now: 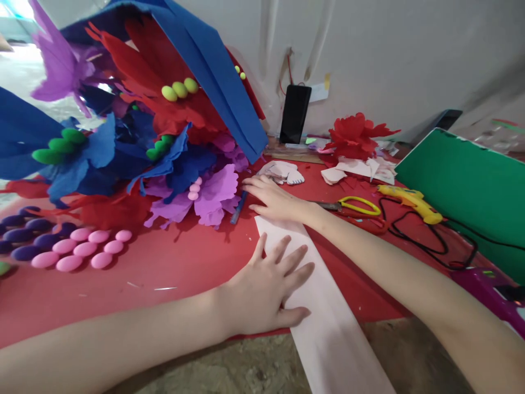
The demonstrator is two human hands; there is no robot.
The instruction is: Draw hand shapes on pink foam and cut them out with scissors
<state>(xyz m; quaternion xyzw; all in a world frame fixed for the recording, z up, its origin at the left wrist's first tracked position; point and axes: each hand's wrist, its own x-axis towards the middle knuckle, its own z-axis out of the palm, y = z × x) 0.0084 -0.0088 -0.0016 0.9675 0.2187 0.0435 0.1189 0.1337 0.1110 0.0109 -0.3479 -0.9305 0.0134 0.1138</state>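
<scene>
While the left hand point(262, 290) lay flat on the white strip point(334, 334), fingers spread apart and clamped on nothing, its pressure probably steadied the paper, whose near end overhung the red table point(205, 257) toward 5 o'clock. At 12 o'clock from it, the right hand point(276, 200) reached over the strip's far end, fingers apart, near a blue pen point(238, 208) at 11 o'clock; I could not tell whether they touched. Scissors point(341, 206) lay at 2 o'clock, presumably for easy reach.
</scene>
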